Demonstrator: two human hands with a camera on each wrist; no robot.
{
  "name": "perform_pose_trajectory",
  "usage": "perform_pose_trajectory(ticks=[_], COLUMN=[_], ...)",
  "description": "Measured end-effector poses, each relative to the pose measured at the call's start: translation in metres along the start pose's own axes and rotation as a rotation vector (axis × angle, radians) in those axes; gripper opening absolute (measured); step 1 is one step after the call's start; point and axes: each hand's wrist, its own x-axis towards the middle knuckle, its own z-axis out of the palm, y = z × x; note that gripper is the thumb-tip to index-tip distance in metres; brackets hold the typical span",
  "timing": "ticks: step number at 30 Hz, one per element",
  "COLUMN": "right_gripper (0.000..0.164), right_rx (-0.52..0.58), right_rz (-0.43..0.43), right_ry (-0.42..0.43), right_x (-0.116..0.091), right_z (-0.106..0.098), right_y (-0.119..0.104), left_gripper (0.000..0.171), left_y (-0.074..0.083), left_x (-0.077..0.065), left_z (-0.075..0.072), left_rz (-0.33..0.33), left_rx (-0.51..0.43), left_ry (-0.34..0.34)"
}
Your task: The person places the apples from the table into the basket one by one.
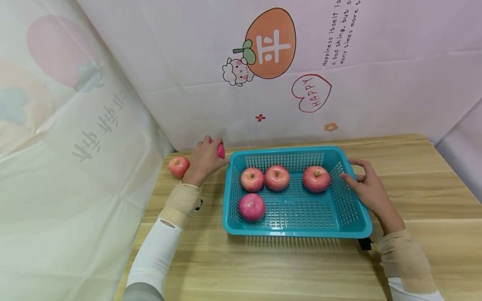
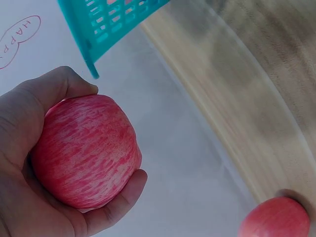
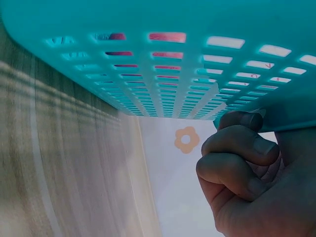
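Observation:
A red apple is held in my left hand, with thumb and fingers curled round it, just off the left end of a teal plastic basket. In the head view the hand covers most of that apple. My right hand grips the basket's right end, thumb over the rim and the other fingers curled outside. Inside the basket are several apples: two side by side at the back left, a darker pink one at the front left, and one toward the right.
Another apple lies on the wooden table, left of my left wrist near the table's left edge. A white printed cloth hangs behind the table, and more cloth hangs along the left side.

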Motion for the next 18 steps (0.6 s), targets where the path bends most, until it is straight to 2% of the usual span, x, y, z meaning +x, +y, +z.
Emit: perform_pose_trajectory(ticks=[10,18], right_gripper=[0.074,0.075], right_rx=[0.017,0.024], right_rz=[0.003,-0.003], right_ry=[-0.004,0.002], right_x=[-0.001,0.0], right_z=[-0.001,-0.001], right_y=[-0.001,-0.002], left_gripper=[0.047,0.053], left_y=[0.012,0.022], left_x=[-0.008,-0.013], left_z=[-0.01,-0.017], left_rz=[0.032,0.043], left_rx=[-0.006,0.007], left_ry=[0.012,0.007])
